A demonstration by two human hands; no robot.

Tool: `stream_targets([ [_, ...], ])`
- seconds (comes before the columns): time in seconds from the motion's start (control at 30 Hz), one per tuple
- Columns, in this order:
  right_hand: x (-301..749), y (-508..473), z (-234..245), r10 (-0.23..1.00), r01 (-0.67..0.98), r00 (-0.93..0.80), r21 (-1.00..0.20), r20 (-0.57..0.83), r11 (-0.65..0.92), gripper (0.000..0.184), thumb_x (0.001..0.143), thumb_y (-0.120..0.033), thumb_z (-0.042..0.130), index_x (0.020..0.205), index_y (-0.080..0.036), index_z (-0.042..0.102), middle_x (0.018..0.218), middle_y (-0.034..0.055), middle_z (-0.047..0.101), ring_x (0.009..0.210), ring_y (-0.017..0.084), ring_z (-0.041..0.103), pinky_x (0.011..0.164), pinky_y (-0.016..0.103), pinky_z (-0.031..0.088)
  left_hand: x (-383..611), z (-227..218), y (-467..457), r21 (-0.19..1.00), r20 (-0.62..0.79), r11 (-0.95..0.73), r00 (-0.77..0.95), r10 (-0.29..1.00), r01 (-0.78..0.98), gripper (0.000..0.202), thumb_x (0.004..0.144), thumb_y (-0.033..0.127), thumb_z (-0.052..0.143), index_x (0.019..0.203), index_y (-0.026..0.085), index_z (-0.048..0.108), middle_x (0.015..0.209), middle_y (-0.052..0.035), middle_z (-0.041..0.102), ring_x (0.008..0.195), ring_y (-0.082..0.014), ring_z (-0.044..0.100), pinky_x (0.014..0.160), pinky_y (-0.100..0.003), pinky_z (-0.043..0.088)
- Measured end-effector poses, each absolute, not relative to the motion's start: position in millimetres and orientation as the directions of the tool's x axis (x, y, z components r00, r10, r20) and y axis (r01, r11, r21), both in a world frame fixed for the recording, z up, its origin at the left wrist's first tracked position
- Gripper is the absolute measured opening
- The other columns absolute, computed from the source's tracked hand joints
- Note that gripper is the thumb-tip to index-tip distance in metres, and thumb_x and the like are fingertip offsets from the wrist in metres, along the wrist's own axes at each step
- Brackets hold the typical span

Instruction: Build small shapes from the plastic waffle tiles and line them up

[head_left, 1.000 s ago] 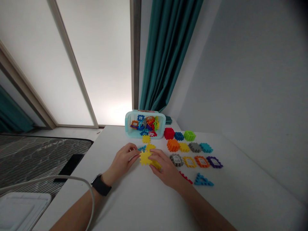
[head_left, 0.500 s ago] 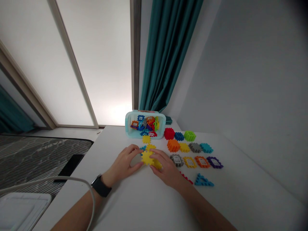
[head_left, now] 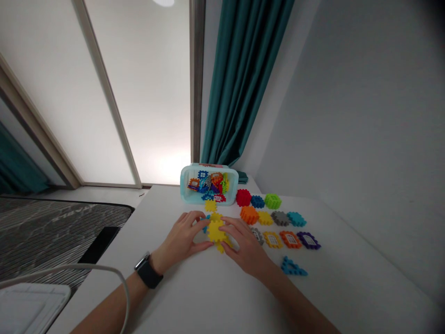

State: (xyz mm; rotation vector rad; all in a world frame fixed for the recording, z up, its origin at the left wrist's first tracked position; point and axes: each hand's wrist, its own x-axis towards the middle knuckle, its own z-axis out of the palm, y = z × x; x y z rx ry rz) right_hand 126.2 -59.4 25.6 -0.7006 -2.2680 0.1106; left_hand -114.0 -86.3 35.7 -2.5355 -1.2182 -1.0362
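Note:
Between my hands is a yellow notched building tile [head_left: 216, 231], its edges pinched from both sides. My left hand [head_left: 186, 235] grips its left side with thumb and fingers. On the right edge are the fingers of my right hand [head_left: 244, 245]. More yellow tile shows behind and below the held one; how they join is partly hidden. A blue piece [head_left: 205, 224] lies just behind my left fingertips. Farther back, a single yellow tile [head_left: 210, 206] rests against the front of the light-blue bin [head_left: 184, 190].
Several stacks of notched tiles, such as orange [head_left: 249, 215] and green [head_left: 273, 201], stand right of the bin. Window frames, including a purple one [head_left: 309, 240], lie before them. A blue triangle [head_left: 294, 266] sits nearer. A white cable [head_left: 104, 267] crosses by my left forearm.
The yellow tile between my hands has tilted more upright and moved slightly right. My right forearm now covers the red piece that showed beside it. The view has shifted slightly.

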Motion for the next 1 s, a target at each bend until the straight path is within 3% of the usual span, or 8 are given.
stream_targets([
  [0.33, 155.0, -38.7, 41.5, 0.514, 0.534, -0.569, -0.187, 0.642, 0.824, 0.034, 0.087, -0.012, 0.056, 0.118, -0.024, 0.062, 0.133, 0.0103, 0.064, 0.124, 0.028, 0.057, 0.106, 0.053, 0.048, -76.5, 48.9, -57.7, 0.137, 0.606, -0.662, 0.466, 0.644, 0.737, 0.041, 0.086, 0.045, 0.073, 0.113, 0.018, 0.058, 0.114, -0.0117, 0.064, 0.101, -0.0278, 0.062, 0.087, -0.041, 0.052],
  [0.57, 197.2, -20.4, 44.4, 0.558, 0.612, -0.527, -0.169, 0.641, 0.772, 0.031, 0.088, -0.014, 0.057, 0.116, -0.023, 0.064, 0.130, 0.0106, 0.066, 0.123, 0.029, 0.057, 0.106, 0.054, 0.047, -31.5, 46.0, -25.7, 0.183, 0.568, -0.660, 0.470, 0.676, 0.729, 0.038, 0.089, 0.043, 0.071, 0.114, 0.019, 0.056, 0.110, -0.0096, 0.066, 0.103, -0.0293, 0.063, 0.089, -0.044, 0.051],
  [0.77, 232.6, -7.7, 38.8, 0.614, 0.670, -0.470, -0.197, 0.634, 0.716, 0.031, 0.090, -0.018, 0.057, 0.120, -0.024, 0.062, 0.132, 0.0097, 0.065, 0.124, 0.029, 0.057, 0.108, 0.053, 0.045, 3.8, 34.3, -5.1, 0.224, 0.552, -0.672, 0.477, 0.684, 0.706, 0.054, 0.093, 0.046, 0.063, 0.136, 0.018, 0.045, 0.122, -0.0133, 0.064, 0.113, -0.0308, 0.060, 0.096, -0.047, 0.048],
  [1.0, 272.6, 23.8, 21.4, 0.698, 0.713, -0.401, -0.276, 0.593, 0.644, 0.032, 0.085, -0.016, 0.059, 0.116, -0.023, 0.063, 0.128, 0.0099, 0.067, 0.121, 0.027, 0.059, 0.107, 0.052, 0.046, 22.3, 33.7, 11.9, 0.194, 0.510, -0.723, 0.561, 0.652, 0.663, 0.031, 0.095, 0.028, 0.055, 0.125, 0.020, 0.057, 0.120, -0.0106, 0.064, 0.112, -0.0280, 0.059, 0.097, -0.046, 0.048],
])
